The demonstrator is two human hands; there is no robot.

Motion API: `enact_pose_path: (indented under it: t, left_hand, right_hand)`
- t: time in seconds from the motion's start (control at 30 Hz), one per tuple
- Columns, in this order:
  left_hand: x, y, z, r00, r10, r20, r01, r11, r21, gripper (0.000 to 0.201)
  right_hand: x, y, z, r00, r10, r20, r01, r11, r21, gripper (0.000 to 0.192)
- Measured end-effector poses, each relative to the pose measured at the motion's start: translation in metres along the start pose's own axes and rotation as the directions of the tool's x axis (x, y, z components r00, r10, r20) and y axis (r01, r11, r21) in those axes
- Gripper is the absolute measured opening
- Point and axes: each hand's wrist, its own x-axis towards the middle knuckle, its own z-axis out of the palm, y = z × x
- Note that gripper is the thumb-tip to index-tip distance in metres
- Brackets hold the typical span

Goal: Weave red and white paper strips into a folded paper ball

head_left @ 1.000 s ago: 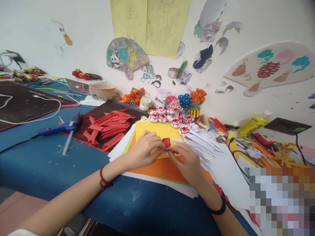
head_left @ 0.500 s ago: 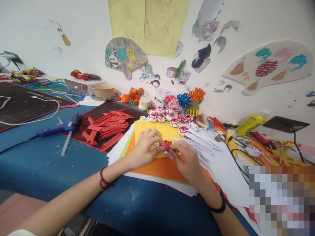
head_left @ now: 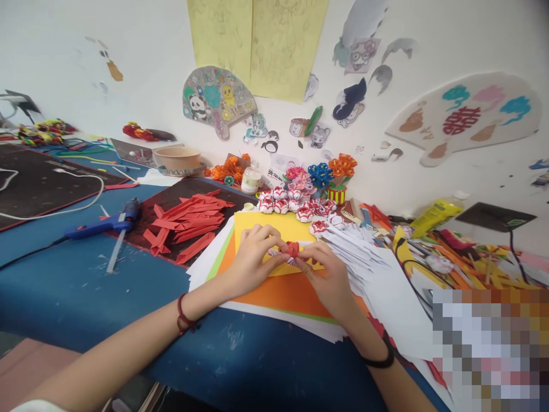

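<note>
Between my two hands is a small red and white folded paper piece (head_left: pixel 292 250), held just above the coloured sheets. My left hand (head_left: pixel 259 254) pinches its left side with thumb and fingertips. From the right, my right hand (head_left: pixel 326 272) grips its other side in the same way; the fingers cover part of the paper. Beneath lie a yellow sheet (head_left: pixel 253 222) and an orange sheet (head_left: pixel 274 297). Behind the hands sit several finished red and white paper rosettes (head_left: pixel 281 205). White folded paper strips (head_left: pixel 358 257) fan out right of my right hand.
Red folded paper strips (head_left: pixel 193 220) are heaped on a dark mat at left. A blue glue gun (head_left: pixel 105 224) with its cord lies farther left. Flower pots (head_left: pixel 337 194), a glue bottle (head_left: pixel 251 180) and a bowl (head_left: pixel 177 160) stand by the wall. Paper scraps (head_left: pixel 463 257) clutter the right.
My right hand's fingers have shifted slightly up and closed in against the paper piece. My left hand stays almost in place, still pinching it.
</note>
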Motion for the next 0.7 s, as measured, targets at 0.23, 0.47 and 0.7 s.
enact_pose_path:
  t: [0.23, 0.47, 0.7]
  left_hand:
    - [-0.0020, 0.0015, -0.0036, 0.996, 0.085, -0.003, -0.083, 0.981, 0.176, 0.012]
    - [-0.0042, -0.0010, -0.0024, 0.984, 0.178, -0.013, -0.173, 0.969, 0.179, 0.012]
    - [-0.0024, 0.0036, -0.0082, 0.982, 0.185, 0.038, -0.188, 0.978, 0.091, 0.011]
  right_hand:
    - [0.0000, -0.0038, 0.0008, 0.999, 0.036, -0.011, -0.036, 0.999, 0.004, 0.009]
    - [-0.0007, -0.0014, 0.0025, 1.000, -0.025, -0.016, 0.024, 0.998, -0.058, 0.002]
    - [0.0009, -0.0056, -0.0015, 0.994, -0.075, 0.073, 0.077, 0.997, -0.027, 0.008]
